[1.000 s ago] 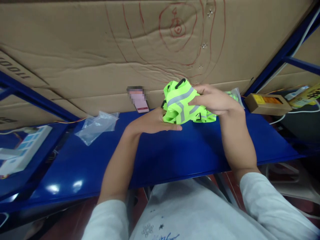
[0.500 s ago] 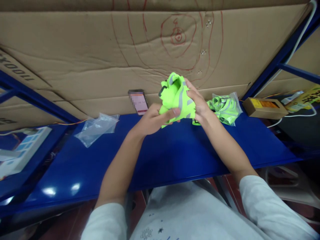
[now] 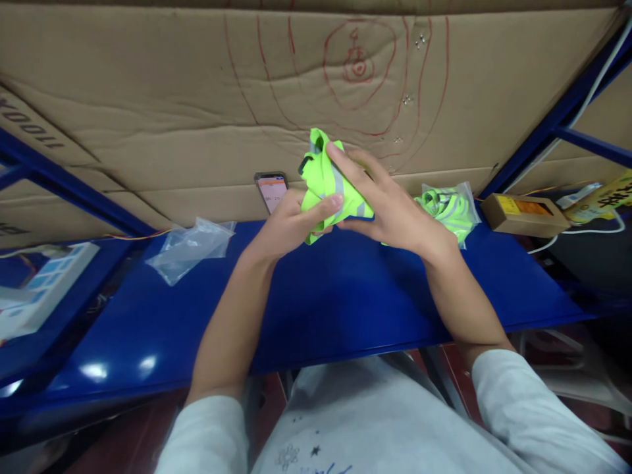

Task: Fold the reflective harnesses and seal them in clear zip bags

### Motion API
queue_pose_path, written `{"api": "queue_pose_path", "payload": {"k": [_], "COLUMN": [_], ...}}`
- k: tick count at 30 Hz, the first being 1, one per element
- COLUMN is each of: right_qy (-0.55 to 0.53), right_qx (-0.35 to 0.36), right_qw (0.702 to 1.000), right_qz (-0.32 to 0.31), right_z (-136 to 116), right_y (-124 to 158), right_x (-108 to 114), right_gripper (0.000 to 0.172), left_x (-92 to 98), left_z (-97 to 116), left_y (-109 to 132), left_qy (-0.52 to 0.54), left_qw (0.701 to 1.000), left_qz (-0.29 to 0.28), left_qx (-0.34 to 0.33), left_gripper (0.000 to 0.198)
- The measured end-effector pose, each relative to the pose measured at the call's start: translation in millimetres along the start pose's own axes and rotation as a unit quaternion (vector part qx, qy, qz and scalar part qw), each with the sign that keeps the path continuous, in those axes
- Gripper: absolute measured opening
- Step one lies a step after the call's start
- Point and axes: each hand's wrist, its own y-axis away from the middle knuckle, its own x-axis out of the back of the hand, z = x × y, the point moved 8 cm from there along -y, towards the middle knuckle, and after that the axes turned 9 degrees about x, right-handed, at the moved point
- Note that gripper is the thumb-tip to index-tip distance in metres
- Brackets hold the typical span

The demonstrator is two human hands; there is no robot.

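Note:
A bundled neon-yellow reflective vest (image 3: 328, 181) with grey stripes and a black buckle-like piece is held up above the blue table. My left hand (image 3: 291, 224) grips its lower left side, thumb pressed across the front. Over its right side lies my right hand (image 3: 382, 201), fingers bent around the upper edge and thumb below. Behind my right wrist, a clear bag holding similar neon reflective material (image 3: 451, 209) rests on the table, partly hidden by the arm.
The blue table (image 3: 336, 309) runs left to right before a cardboard wall (image 3: 162, 99) with red rings. A phone (image 3: 271, 187) leans there. Clear plastic bags (image 3: 192, 247) lie at left, a power strip (image 3: 44, 286) beyond. A small brown box (image 3: 523, 214) stands at right.
My right hand has shifted from behind the vest's right edge to over its front and top. The vest is more tightly bundled and slightly further left.

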Motion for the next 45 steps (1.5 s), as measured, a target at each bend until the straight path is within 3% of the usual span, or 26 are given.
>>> {"api": "queue_pose_path", "payload": {"k": [4, 7, 12, 15, 18, 22, 25, 29, 34, 36, 40, 43, 45], "right_qy": [-0.058, -0.122, -0.275, -0.335, -0.363, -0.336, -0.375, -0.44, -0.513, -0.502, -0.407, -0.242, -0.12], "right_qx": [0.03, -0.019, -0.096, -0.111, -0.146, -0.148, -0.169, -0.21, -0.239, -0.24, -0.197, -0.116, -0.044], "right_qw": [0.998, 0.992, 0.954, 0.931, 0.912, 0.898, 0.861, 0.81, 0.759, 0.774, 0.86, 0.936, 0.972], "right_qz": [0.008, 0.016, 0.068, 0.09, 0.12, 0.244, 0.3, 0.325, 0.322, 0.3, 0.239, 0.228, 0.198], "right_z": [-1.1, 7.1, 23.3, 27.3, 33.4, 42.7, 49.8, 48.8, 40.8, 40.1, 36.6, 24.6, 9.7], "right_y": [-0.4, 0.7, -0.2, -1.8, 0.5, 6.6, 9.6, 6.6, 2.0, 1.9, 1.9, 2.7, 1.9], "right_x": [-3.4, -2.5, -8.4, -13.7, -15.6, 0.0, -2.5, -21.2, -40.2, -39.8, -19.7, 13.1, 28.6], "right_gripper": [0.089, 0.087, 0.061, 0.05, 0.047, 0.045, 0.041, 0.035, 0.038, 0.041, 0.053, 0.086, 0.092], "left_x": [-10.3, -17.4, -19.8, -24.0, -21.0, -20.9, -17.4, -5.0, 0.9, 2.1, 1.0, -2.5, -10.2], "left_z": [0.2, -1.7, -1.5, -2.6, -10.5, -23.2, -20.5, -13.1, -12.0, -14.5, -13.1, -10.7, -11.2], "left_y": [2.2, 4.3, 7.7, 12.4, 10.2, 0.4, -8.9, -14.1, -18.0, -18.9, -17.8, -15.9, -15.1], "left_qy": [-0.02, 0.002, 0.067, 0.017, -0.021, 0.021, 0.054, 0.069, 0.186, 0.213, 0.247, 0.27, 0.265], "left_qw": [0.997, 0.99, 0.977, 0.969, 0.974, 0.981, 0.992, 0.994, 0.975, 0.967, 0.957, 0.957, 0.963], "left_qz": [-0.078, -0.143, -0.202, -0.24, -0.201, -0.118, -0.028, 0.081, 0.108, 0.129, 0.14, 0.1, 0.044], "left_qx": [0.003, 0.014, 0.027, 0.051, 0.105, 0.156, 0.109, 0.03, -0.05, -0.054, -0.054, -0.038, -0.008], "left_gripper": [0.043, 0.045, 0.045, 0.04, 0.05, 0.069, 0.062, 0.057, 0.057, 0.056, 0.033, 0.025, 0.026]}}
